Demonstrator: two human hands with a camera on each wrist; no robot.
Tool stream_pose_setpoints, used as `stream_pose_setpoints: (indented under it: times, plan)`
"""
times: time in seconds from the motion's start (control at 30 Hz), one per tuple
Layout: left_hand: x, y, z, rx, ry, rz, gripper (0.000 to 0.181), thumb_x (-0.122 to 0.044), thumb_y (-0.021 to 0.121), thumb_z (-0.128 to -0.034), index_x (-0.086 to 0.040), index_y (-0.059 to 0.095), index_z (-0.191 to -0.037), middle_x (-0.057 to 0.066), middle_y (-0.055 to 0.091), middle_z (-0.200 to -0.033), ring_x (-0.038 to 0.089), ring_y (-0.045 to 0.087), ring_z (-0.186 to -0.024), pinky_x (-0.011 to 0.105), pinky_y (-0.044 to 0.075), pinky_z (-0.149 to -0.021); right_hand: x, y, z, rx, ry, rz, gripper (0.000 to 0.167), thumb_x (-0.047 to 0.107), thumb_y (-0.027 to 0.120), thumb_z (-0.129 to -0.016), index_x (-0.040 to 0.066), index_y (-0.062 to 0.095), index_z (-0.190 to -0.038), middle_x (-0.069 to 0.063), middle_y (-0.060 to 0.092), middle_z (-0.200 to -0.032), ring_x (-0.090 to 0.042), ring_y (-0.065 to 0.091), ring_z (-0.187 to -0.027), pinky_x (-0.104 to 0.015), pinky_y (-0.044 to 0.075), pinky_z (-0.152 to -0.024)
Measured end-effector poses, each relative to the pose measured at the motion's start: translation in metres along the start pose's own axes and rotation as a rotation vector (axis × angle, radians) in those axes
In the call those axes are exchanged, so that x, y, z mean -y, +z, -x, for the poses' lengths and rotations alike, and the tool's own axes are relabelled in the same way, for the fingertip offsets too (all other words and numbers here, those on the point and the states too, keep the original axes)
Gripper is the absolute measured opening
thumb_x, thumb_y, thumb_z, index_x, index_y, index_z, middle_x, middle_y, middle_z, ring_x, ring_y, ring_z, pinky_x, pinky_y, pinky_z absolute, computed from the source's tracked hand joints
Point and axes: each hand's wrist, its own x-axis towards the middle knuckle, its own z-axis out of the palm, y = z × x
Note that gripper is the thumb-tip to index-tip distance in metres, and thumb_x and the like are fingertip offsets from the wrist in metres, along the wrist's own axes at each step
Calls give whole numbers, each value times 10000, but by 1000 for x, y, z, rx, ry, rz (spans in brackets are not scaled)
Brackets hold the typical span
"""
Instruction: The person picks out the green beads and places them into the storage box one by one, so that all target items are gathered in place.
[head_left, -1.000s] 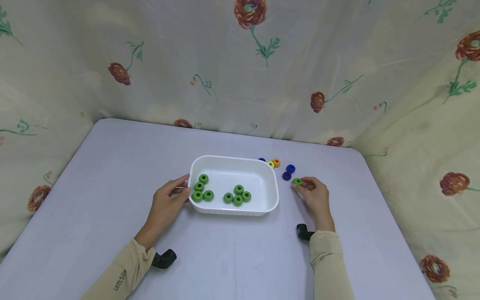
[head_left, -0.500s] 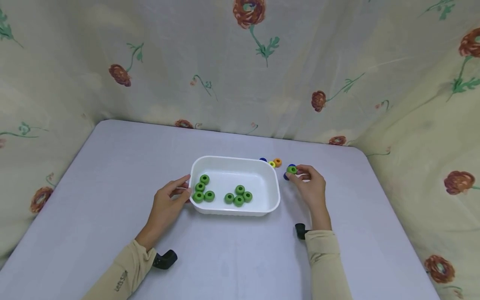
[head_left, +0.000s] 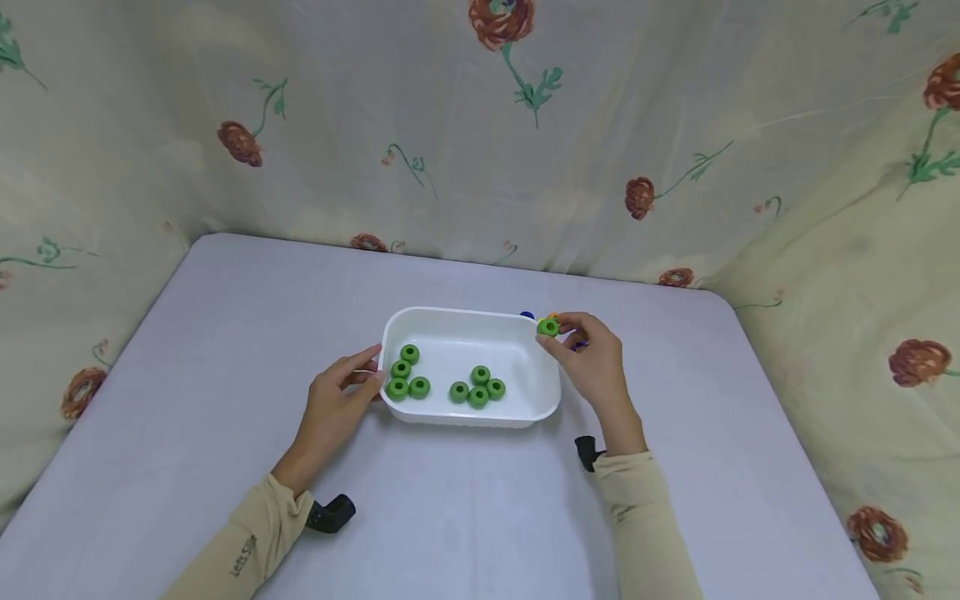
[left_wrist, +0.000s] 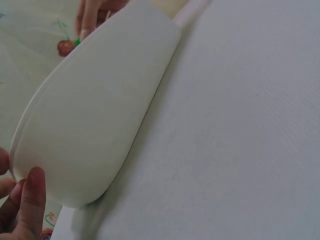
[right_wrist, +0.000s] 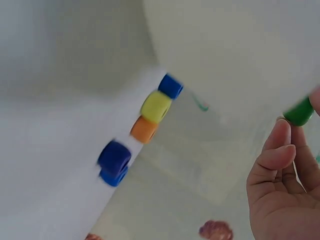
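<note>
A white plastic tray (head_left: 517,358) lies on the table, with several green beads (head_left: 478,397) in two clusters on its floor. My left hand (head_left: 333,408) holds the tray's left end; in the left wrist view its thumb (left_wrist: 33,192) presses the outer wall near the rim. Pinched between the thumb and fingers of my right hand (head_left: 597,367) is another green bead (head_left: 548,327), above the tray's far right corner. The right wrist view shows this green bead (right_wrist: 300,113) at the fingertips, partly cut by the frame edge.
Beyond the tray's right end, blue beads (right_wrist: 171,86), a yellow bead (right_wrist: 156,106) and an orange bead (right_wrist: 144,129) lie on the table (head_left: 225,333), partly hidden by my right hand in the head view. A floral curtain (head_left: 450,125) hangs around the table.
My right hand has carried the green bead leftward and away from me, from right of the tray to over its far right corner. The left hand keeps its place on the tray.
</note>
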Motion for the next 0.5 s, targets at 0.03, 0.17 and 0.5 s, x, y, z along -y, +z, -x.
stream_pose_setpoints:
  times: [0.03, 0.17, 0.5]
  plan:
    - [0, 0, 0, -1, -1, 2, 451, -94, 641, -970, -121, 583, -1416, 142, 637, -1210, 267, 634, -1107, 87, 565, -785, 4, 3, 1, 16, -23, 6, 382, 226, 791, -874, 80, 672, -1205, -111, 689, -1094, -209, 609, -905, -225, 477, -727]
    - [0, 1, -1, 1, -11, 19, 450, -88, 638, -969, -113, 584, -1414, 151, 635, -1214, 275, 630, -1110, 110, 588, -777, 17, 16, 4, 71, -96, 15, 381, 212, 804, -859, 72, 675, -1189, -109, 698, -1079, -230, 647, -900, -271, 482, -746]
    - [-1, 0, 0, 12, -6, 28, 451, -79, 634, -969, -94, 578, -1416, 163, 627, -1208, 282, 626, -1104, 138, 608, -767, 41, 59, 7, 260, -197, 73, 336, 241, 789, -876, 118, 683, -1171, -48, 692, -1080, -178, 641, -901, -279, 544, -759]
